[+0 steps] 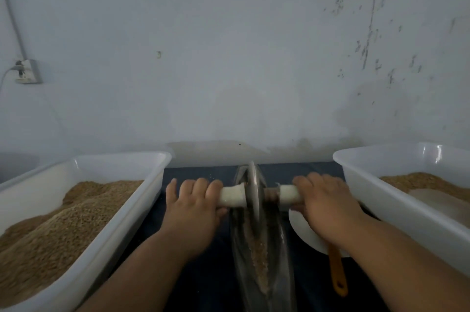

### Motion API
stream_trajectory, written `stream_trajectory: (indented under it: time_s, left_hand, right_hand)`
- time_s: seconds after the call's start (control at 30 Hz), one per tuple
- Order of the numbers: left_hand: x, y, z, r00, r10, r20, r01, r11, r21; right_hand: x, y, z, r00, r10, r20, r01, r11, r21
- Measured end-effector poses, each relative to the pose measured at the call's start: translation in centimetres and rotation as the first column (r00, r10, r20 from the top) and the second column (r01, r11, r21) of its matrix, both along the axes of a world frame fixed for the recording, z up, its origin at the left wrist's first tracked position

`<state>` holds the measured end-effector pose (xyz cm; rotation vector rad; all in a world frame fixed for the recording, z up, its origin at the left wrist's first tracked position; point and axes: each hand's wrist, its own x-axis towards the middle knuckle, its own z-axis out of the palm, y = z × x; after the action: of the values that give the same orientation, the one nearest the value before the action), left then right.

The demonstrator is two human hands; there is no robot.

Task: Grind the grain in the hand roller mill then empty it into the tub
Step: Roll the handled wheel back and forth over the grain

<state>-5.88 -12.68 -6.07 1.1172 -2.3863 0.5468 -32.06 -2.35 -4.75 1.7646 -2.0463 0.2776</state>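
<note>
Left grip [195,206] and right grip [323,205], equally near the wheel [253,189] on either side, each wrap a white handle [231,194], the axle [270,193] crosswise to the trough [256,261] beneath it.

The hand roller mill's wheel [254,192] stands on edge in its trough [264,268], which runs from six to twelve o'clock along the middle of the table [203,283]. At the wheel's nine o'clock the left hand [195,207] grips the left handle [232,196], and beyond it a tub [132,205] holds heaped grain [63,222]. At three o'clock the right hand [323,202] grips the right handle [288,194] above a dish [302,233], a second tub [381,199] lies beyond, a utensil handle [337,271] lies at five o'clock, and a wall socket [26,71] sits at ten o'clock.
</note>
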Motion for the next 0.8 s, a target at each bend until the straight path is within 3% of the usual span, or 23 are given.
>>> stream_trajectory:
  time_s: [0.07,0.2,0.3,0.43,0.5,0.67,0.8]
  left_hand:
    - [-0.5,-0.4,-0.9,0.998,0.016,-0.058,-0.017,0.999,-0.029]
    - [-0.4,-0.5,-1.3,0.997,0.023,-0.074,-0.023,1.0,0.002]
    - [-0.1,0.5,0.1,0.999,0.042,-0.016,-0.041,0.996,0.074]
    - [0.9,2.2,3.3,0.993,-0.049,0.105,0.03,0.984,0.178]
    - [1.7,3.2,4.7,0.981,-0.124,0.15,0.078,0.957,0.28]
    - [3.5,4.5,6.4,0.973,-0.187,0.137,0.065,0.788,0.612]
    - [2.8,3.3,5.4,0.979,-0.189,0.082,0.112,0.822,0.559]
  right_hand:
    - [0.0,-1.1,-1.3,0.999,-0.038,0.006,0.039,0.996,-0.079]
    - [0.1,-1.2,-1.9,0.997,-0.079,0.003,0.079,0.993,-0.088]
    - [0.2,0.1,-0.1,0.998,-0.054,-0.015,0.055,0.997,0.045]
    - [0.5,3.2,3.6,0.966,-0.043,0.254,-0.066,0.912,0.404]
    - [0.3,4.4,5.0,0.936,-0.04,0.351,-0.152,0.851,0.502]
    - [0.4,6.1,6.9,0.925,0.019,0.378,-0.243,0.798,0.552]
    - [0.3,4.8,5.6,0.938,0.009,0.347,-0.187,0.855,0.484]
